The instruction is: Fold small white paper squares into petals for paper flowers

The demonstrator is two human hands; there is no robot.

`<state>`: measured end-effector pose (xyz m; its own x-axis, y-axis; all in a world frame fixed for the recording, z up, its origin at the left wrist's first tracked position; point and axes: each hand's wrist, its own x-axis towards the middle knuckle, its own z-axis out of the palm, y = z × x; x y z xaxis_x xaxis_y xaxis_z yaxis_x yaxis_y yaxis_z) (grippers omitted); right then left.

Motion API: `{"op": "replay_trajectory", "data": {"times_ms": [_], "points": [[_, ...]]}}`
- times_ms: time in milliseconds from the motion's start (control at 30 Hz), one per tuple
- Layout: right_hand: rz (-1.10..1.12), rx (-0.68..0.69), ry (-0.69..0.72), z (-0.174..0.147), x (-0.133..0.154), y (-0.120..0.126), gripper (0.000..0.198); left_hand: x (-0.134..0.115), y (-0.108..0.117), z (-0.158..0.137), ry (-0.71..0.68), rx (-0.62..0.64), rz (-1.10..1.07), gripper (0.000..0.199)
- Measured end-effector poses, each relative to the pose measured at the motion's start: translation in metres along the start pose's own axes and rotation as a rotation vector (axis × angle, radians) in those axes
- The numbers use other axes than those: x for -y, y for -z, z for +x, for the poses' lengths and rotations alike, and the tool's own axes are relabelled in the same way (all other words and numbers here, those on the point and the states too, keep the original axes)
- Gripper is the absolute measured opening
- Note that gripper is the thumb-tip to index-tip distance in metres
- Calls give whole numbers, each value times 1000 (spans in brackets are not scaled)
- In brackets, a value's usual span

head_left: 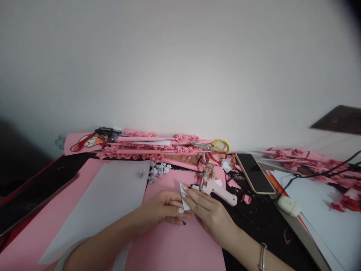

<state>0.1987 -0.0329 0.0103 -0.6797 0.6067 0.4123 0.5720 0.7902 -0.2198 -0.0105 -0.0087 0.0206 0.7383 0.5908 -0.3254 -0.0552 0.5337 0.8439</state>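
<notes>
A small folded piece of white paper [185, 203] stands between my two hands, above a pink sheet [180, 248]. My left hand [158, 209] is closed on its left side, thumb in front and fingers partly behind it. From the right, my right hand [213, 214] presses its fingertips against the paper's face. Just beyond my right fingers lies a pink glue gun [208, 185]. Small white paper flowers [158, 171] are clustered at the far edge of the pink sheet. Part of the folded paper is hidden by my fingers.
Large white paper [113, 195] lies over pink sheets on the left. Pink paper flower stems [141, 152] line the wall, with yellow-handled scissors [220, 145] and red-handled scissors [216, 156]. To the right are a phone [255, 173], a white earbud case [288, 206] and a black cable [324, 174].
</notes>
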Motion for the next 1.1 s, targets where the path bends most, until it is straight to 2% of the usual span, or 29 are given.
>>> {"op": "replay_trajectory", "data": {"times_ms": [333,600,767,867,1100], "points": [[-70,17,17,1,2,1,39,2,2,0,-4,4,-42,22],[-108,42,12,0,2,-1,37,2,1,0,-3,25,-46,31],[-113,35,24,1,3,0,36,4,3,1,0,2,-75,25],[-126,25,20,0,3,0,36,4,2,2,-2,3,-54,23],[-109,21,15,1,3,-1,36,2,1,2,9,21,12,29]]}}
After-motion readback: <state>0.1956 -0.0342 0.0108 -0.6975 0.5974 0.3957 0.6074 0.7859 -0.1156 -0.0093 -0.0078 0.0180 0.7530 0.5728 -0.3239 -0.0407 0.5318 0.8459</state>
